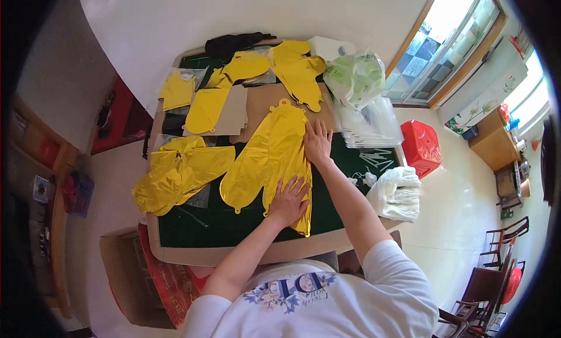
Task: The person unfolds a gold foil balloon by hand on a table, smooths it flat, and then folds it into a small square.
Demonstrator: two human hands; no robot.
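Note:
A flat, deflated gold foil balloon [266, 145] lies in front of me, its two rounded lobes spread toward me and a small red dot near its tabbed far end. My left hand [286, 202] rests flat on its lower part, fingers apart. Along the balloon's upper right edge, my right hand [318, 142] lies with fingers stretched out, partly on the foil. To the left is a crumpled pile of gold foil balloons [178, 174]. Farther back, more flat gold foil [298, 72] lies folded over itself.
Brown cardboard [257, 113] lies on the green tabletop [193, 230]. Clear plastic bags [371, 125] and a green-white bag [353, 75] sit at the back right. A white plastic bundle [396, 195] is at the right edge. A red stool [421, 145] stands beyond; an open carton [128, 279] is at lower left.

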